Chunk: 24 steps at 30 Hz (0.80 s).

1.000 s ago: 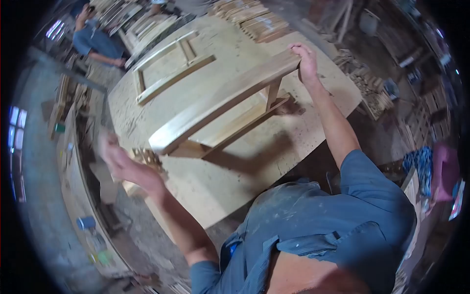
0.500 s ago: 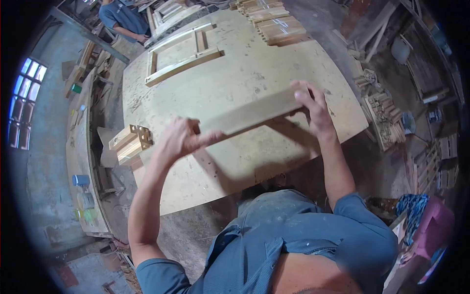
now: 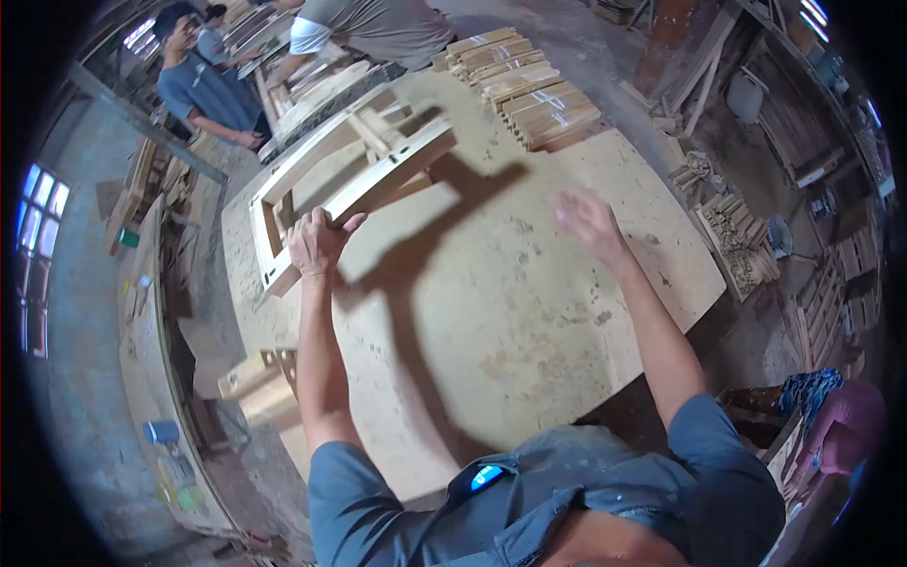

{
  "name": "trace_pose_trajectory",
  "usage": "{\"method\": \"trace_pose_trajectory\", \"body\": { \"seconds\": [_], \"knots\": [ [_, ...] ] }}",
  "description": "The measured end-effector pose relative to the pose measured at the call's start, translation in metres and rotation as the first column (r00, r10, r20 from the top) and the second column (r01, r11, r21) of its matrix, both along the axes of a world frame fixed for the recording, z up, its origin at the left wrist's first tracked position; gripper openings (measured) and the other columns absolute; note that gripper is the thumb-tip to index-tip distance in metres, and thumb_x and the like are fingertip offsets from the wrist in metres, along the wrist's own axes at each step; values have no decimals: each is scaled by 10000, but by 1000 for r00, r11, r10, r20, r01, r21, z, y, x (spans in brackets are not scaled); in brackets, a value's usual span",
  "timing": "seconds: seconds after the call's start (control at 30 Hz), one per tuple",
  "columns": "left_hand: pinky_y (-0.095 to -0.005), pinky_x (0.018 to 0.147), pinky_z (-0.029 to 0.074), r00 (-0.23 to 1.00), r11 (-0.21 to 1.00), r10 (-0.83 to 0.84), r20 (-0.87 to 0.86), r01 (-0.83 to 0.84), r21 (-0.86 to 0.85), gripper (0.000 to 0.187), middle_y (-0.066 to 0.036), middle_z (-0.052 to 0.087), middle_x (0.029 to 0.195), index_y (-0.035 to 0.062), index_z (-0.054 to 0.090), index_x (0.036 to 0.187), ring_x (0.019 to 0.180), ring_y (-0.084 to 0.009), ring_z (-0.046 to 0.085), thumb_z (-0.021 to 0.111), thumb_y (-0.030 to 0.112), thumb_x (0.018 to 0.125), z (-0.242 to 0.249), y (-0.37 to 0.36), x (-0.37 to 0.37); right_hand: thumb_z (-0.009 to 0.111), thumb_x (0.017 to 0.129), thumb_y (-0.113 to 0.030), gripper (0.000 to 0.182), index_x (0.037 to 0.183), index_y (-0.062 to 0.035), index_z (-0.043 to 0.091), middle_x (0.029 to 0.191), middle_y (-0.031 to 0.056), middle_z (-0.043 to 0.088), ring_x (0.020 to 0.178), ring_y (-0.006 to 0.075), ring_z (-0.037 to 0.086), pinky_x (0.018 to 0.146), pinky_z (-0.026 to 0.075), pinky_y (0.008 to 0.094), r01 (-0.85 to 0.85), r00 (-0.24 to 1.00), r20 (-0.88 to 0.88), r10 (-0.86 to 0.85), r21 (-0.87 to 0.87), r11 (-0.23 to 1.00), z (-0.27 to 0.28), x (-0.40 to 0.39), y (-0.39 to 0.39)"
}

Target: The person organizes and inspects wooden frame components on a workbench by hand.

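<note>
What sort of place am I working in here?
Probably a woodworking shop: your left hand grips a wooden frame at a broad work table, and stacks of cut wood lie toward its far side.

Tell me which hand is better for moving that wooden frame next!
Probably the left hand: it grips the near bar of the wooden frame. The right hand looks empty and is out over the tabletop, apart from the frame, so it would have to reach across first.
</note>
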<state>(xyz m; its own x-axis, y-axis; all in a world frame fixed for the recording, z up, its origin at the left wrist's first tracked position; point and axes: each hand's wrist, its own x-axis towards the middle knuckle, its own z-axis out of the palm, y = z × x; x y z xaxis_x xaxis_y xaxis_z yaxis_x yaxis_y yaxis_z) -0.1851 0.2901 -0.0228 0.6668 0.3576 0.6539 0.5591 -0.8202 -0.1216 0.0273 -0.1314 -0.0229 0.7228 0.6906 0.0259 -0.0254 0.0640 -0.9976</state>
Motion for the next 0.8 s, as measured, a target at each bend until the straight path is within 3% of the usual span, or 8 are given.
{"method": "trace_pose_trajectory", "body": {
  "seconds": [0.17,0.27,0.3,0.33,0.4,0.5,0.6,0.8],
  "knots": [
    [-471,746,471,991,999,-42,-128,41,-5,700,-112,643,913,87,657,843,847,-319,621,670,768,686,-94,76,56,689,924,-198,365,1210,24,636,1079,51,676,1007,111,613,908,498,282,158,983,-10,-185,-476,865,-70,-41,-132],
    [-511,835,471,903,945,6,-429,-145,-292,840,-156,626,1100,24,677,987,989,-364,617,653,801,671,-89,107,74,679,918,-176,211,1043,-7,663,907,16,667,867,94,603,791,509,287,202,974,64,-217,-673,711,-72,-103,-214],
    [-511,752,505,909,993,27,-415,-72,-93,838,-147,673,901,5,720,898,843,-348,661,636,811,688,-116,176,86,678,917,-173,172,975,-12,659,847,5,651,822,89,590,748,506,292,231,965,83,-249,-718,657,-53,-102,-203],
    [-467,604,527,840,972,5,-542,-133,-196,716,-166,700,779,4,715,829,700,-317,682,728,709,707,-68,168,103,686,915,-183,172,905,-20,631,785,7,609,754,87,555,685,484,308,306,938,68,-339,-620,722,-46,-112,-192],
    [-412,705,569,662,968,104,-742,-239,-78,583,-144,737,927,21,716,1106,778,-245,699,659,551,873,-7,167,144,691,932,-237,241,1054,-31,657,877,14,624,819,81,534,715,478,273,352,927,109,-358,-575,738,-61,-130,-185],
    [-431,828,511,948,974,-206,-244,223,44,577,-174,630,1100,13,635,1208,952,-303,607,680,474,864,-9,155,203,761,875,-313,459,1175,12,636,1033,79,697,922,143,634,809,522,309,531,800,111,-590,-588,610,-28,-180,-124],
    [-450,951,453,673,712,-693,259,696,96,618,-204,523,1274,6,553,1310,1126,-360,515,701,397,854,-33,109,216,746,860,-296,362,1052,-2,659,809,91,659,756,169,624,680,491,355,674,716,228,-660,-472,568,-48,-231,-68],
    [-535,1069,385,-25,-67,-994,111,917,-394,690,-269,383,1477,0,481,1404,1320,-453,426,713,401,892,-93,-139,103,670,900,-265,341,1071,30,665,921,180,698,849,254,680,751,531,373,885,288,134,-948,-415,210,-33,-386,-21]
  ]
}}
